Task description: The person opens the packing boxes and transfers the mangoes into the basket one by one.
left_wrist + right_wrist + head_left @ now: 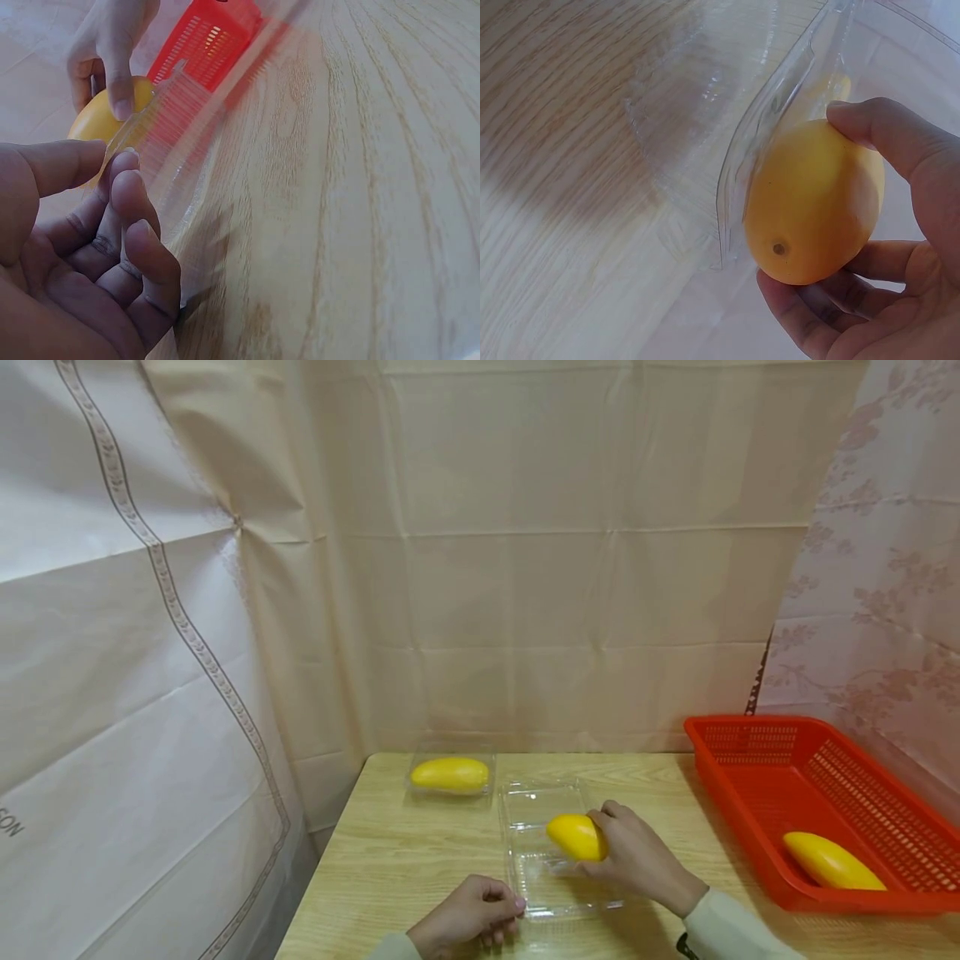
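In right hand (641, 860), clamped: a mango (576, 837). In left hand (472, 910), pinched: near left corner of a clear box (540, 885). Hands well apart at the wrists, on opposite sides of the plastic.

Head view. Box laid open flat on the table (397, 860), nothing inside; held mango over its middle. Contact with the plastic: cannot tell. Behind and to the left, a second box (491, 760), with a second mango (450, 774) lying lengthwise across it. At right, a red basket (757, 793) with slotted walls; in its near end, a third mango (832, 862). Right hand reaching in from the right, knuckles up; left hand low at the near edge.

Left wrist view. Clear edge between left thumb and fingertip, remaining fingers curled inward. Beyond the edge, right thumb along the mango; basket farther off.

Right wrist view. Right thumb on top of the mango, fingers underneath, dark-spotted end toward the camera. Just beside it, the raised clear edge of the box.
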A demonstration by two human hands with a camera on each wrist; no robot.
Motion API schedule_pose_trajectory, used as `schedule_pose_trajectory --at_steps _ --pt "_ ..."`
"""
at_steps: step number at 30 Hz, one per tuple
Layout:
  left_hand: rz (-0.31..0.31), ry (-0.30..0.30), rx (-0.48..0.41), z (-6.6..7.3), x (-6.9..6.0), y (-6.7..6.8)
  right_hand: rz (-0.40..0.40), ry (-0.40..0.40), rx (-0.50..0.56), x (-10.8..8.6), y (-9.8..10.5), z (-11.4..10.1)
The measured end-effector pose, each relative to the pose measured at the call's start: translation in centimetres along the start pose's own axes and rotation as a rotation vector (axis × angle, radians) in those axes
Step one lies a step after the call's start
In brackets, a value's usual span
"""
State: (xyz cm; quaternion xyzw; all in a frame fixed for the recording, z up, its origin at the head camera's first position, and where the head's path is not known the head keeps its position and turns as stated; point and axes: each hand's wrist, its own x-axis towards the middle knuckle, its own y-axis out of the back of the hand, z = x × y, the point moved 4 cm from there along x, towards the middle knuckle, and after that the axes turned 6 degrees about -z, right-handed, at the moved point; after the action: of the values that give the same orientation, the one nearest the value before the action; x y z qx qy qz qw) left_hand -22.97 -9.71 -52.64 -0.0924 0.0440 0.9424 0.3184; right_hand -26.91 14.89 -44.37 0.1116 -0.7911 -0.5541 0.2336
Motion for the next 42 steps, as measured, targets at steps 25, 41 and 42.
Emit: schedule_pose_trajectory --at_steps 25,41,42 --pt "-0.015 0.007 0.008 0.2 -0.1 0.3 -0.001 -0.02 0.002 0.0 0.7 1.3" --pt "-0.008 0.009 0.003 -0.1 0.0 0.3 0.029 -0.008 -0.015 -0.1 1.8 2.0" --pt "-0.01 0.008 0.001 -0.1 -0.1 0.3 0.03 -0.009 -0.016 -0.1 1.9 2.0"
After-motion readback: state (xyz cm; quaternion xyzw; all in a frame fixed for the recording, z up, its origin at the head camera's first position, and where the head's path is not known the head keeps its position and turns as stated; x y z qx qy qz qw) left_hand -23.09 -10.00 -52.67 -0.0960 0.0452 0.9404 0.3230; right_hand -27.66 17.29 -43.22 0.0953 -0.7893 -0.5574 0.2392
